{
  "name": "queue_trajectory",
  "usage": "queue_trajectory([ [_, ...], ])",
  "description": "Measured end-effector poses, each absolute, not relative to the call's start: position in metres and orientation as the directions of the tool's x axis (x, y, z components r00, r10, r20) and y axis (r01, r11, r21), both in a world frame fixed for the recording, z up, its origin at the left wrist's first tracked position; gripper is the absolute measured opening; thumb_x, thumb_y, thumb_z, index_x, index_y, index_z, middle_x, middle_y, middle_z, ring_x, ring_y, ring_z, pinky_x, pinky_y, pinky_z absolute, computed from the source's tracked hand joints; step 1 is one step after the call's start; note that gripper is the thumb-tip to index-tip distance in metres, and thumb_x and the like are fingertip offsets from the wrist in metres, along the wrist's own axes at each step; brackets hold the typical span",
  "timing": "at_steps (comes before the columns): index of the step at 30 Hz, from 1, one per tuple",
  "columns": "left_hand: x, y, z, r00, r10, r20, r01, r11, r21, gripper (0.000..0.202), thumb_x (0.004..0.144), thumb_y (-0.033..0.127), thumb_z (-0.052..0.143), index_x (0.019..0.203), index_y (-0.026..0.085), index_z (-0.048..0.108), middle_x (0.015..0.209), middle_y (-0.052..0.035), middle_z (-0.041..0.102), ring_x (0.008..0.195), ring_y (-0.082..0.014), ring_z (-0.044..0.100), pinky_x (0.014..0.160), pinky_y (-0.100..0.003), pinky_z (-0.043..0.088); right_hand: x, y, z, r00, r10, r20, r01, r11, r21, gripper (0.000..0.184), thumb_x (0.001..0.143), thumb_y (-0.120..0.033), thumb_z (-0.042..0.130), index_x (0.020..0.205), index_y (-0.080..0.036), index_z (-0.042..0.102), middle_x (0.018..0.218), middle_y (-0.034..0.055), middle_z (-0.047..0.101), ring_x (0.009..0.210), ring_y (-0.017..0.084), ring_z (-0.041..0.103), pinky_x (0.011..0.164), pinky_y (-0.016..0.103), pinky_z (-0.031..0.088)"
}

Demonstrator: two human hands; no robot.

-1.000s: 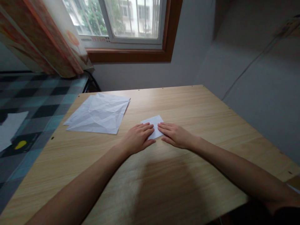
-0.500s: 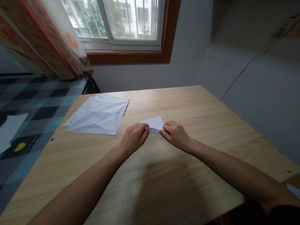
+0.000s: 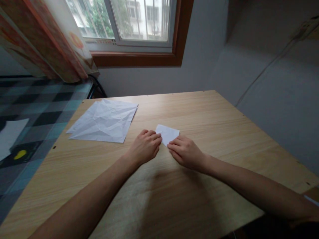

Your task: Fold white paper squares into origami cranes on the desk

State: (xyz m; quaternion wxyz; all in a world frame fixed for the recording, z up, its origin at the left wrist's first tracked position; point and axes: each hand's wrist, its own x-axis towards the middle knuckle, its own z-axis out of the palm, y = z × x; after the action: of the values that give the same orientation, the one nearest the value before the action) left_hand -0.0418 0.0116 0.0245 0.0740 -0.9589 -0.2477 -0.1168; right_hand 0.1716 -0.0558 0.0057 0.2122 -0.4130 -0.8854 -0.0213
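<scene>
A small piece of folded white paper (image 3: 167,133) lies on the wooden table in front of me, between my two hands. My left hand (image 3: 147,146) is closed at its left edge, fingertips on the paper and thumb mostly hidden beneath. My right hand (image 3: 184,151) grips the lower right edge, with its fingers and thumb drawn together there. The paper's top and right corners show past my fingers; its lower edge is partly covered.
Creased white sheets (image 3: 104,121) lie stacked at the table's far left. The wooden table (image 3: 211,122) stands against the wall below a window (image 3: 142,21). On the left is a checked cloth surface (image 3: 50,99) with a white paper (image 3: 12,134) on it.
The folded paper has turned, and its raised front edge now lies flatter. My right hand has moved slightly down and nearer to me; my left hand has shifted a little right.
</scene>
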Motion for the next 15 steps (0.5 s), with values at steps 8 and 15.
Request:
queue_trajectory([
  [8, -0.044, 0.013, 0.026, 0.822, 0.536, 0.194, 0.542, -0.840, 0.025, 0.033, 0.096, 0.038, 0.048, 0.118, 0.019, 0.064, 0.132, -0.0095, 0.065, 0.122, -0.0285, 0.058, 0.099, -0.046, 0.041, 0.185, -0.048, 0.011, -0.632, 0.608, 0.480, 0.457, 0.793, -0.403, 0.032, 0.091, -0.009, 0.047, 0.115, -0.018, 0.066, 0.118, 0.0108, 0.070, 0.110, 0.021, 0.062, 0.097, 0.040, 0.050],
  [15, -0.049, 0.021, 0.020, 0.833, 0.535, 0.141, 0.514, -0.843, 0.161, 0.039, 0.096, 0.037, 0.047, 0.129, 0.021, 0.059, 0.143, -0.0093, 0.057, 0.135, -0.0303, 0.049, 0.109, -0.052, 0.036, 0.232, -0.014, 0.000, -0.479, 0.794, 0.376, 0.643, 0.608, -0.465, 0.044, 0.088, -0.010, 0.052, 0.130, -0.019, 0.060, 0.131, 0.0144, 0.063, 0.122, 0.027, 0.056, 0.105, 0.052, 0.044],
])
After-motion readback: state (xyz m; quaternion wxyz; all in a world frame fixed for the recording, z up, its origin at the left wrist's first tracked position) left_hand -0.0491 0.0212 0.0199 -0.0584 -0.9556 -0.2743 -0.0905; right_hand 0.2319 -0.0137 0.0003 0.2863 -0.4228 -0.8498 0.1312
